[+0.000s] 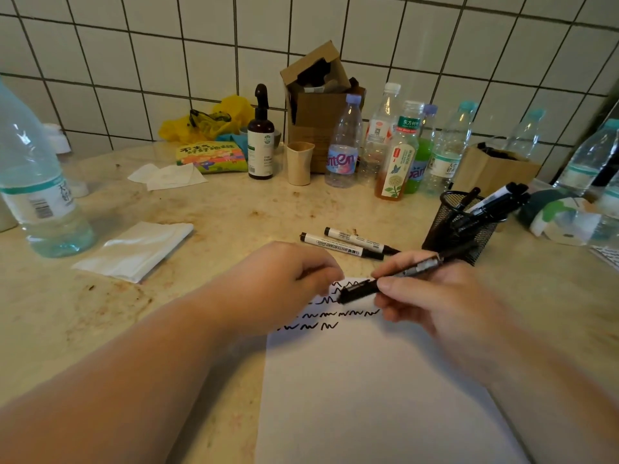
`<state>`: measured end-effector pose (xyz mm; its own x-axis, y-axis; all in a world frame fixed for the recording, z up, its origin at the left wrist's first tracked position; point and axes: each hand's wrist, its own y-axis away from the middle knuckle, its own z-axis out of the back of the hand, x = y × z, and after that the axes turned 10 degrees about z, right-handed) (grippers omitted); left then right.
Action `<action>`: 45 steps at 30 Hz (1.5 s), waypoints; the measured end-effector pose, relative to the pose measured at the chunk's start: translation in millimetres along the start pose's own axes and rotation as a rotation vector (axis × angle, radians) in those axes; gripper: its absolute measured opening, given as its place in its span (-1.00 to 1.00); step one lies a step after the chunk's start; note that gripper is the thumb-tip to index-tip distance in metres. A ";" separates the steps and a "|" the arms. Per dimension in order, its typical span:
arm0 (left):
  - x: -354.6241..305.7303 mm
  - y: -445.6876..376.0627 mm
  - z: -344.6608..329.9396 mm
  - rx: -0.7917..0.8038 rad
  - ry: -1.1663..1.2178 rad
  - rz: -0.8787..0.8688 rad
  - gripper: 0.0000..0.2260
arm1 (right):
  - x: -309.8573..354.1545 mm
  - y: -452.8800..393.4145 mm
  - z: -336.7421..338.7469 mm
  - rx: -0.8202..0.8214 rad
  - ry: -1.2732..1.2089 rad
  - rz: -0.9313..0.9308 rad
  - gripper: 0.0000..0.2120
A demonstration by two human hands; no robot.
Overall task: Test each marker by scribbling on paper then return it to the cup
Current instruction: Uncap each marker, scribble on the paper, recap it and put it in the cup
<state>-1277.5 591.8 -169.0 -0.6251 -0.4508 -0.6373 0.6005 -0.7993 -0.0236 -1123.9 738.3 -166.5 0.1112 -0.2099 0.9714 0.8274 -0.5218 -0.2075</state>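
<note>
Your right hand [435, 296] pinches a marker [395, 276] over the paper [368, 380]; your left hand [288, 279] is curled, contents unclear. Cup [459, 229] at two o'clock.

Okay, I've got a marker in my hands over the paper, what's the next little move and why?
Probably drop the marker into the mesh cup. Its cap looks on, rows of scribbles already cross the paper, and the right hand holds it close to the cup. The left hand is curled near the cap end; blur hides any grip.
</note>
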 end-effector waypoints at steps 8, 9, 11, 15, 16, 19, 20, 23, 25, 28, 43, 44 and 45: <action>-7.0 3.7 -1.2 0.026 -0.013 -0.087 -0.86 | -9.7 2.7 -7.4 0.037 -0.209 0.039 -0.80; -6.9 4.0 -1.3 0.033 -0.001 -0.089 -0.87 | -9.7 2.4 -8.1 0.031 -0.217 0.040 -0.80; -6.3 5.0 -2.0 0.066 0.031 -0.088 -0.89 | -12.2 0.7 -6.5 0.025 -0.215 0.053 -0.79; -8.7 5.5 -1.6 0.162 -0.001 -0.058 -0.90 | -12.7 -0.3 -2.8 0.061 -0.075 0.127 -0.78; -9.8 5.6 -0.4 0.203 -0.015 -0.058 -0.87 | -12.0 0.2 -2.1 0.065 -0.060 0.144 -0.77; -12.7 7.0 6.6 0.347 0.042 -0.056 -0.78 | -8.2 2.6 0.4 0.077 -0.077 0.193 -0.74; -12.8 7.2 8.9 0.391 0.076 -0.054 -0.77 | -7.9 3.3 0.7 0.092 -0.070 0.219 -0.78; -9.4 9.0 14.8 0.527 0.161 -0.063 -0.77 | -5.0 6.9 -0.5 0.167 -0.022 0.287 -0.84; -0.9 11.0 21.2 0.637 0.231 -0.075 -0.77 | -1.3 7.4 4.4 0.167 -0.036 0.300 -0.80; 11.4 11.6 31.5 0.627 0.352 -0.055 -0.75 | 0.9 3.2 20.4 0.009 -0.094 0.283 -0.85; 12.1 -5.4 2.9 0.021 -0.288 0.120 -0.82 | -17.8 1.9 -0.5 -0.015 0.042 -0.040 -0.82; 12.9 -5.6 2.4 0.020 -0.292 0.116 -0.82 | -17.7 2.0 -0.7 -0.010 0.044 -0.043 -0.82; 13.5 -5.6 2.2 0.018 -0.292 0.114 -0.82 | -17.5 2.5 -0.9 -0.002 0.047 -0.043 -0.81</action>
<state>-1290.4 589.3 -175.7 -0.6727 -0.6309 -0.3866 0.6677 -0.7428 0.0504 -1124.3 739.9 -184.1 0.0498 -0.2263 0.9728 0.8297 -0.5329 -0.1664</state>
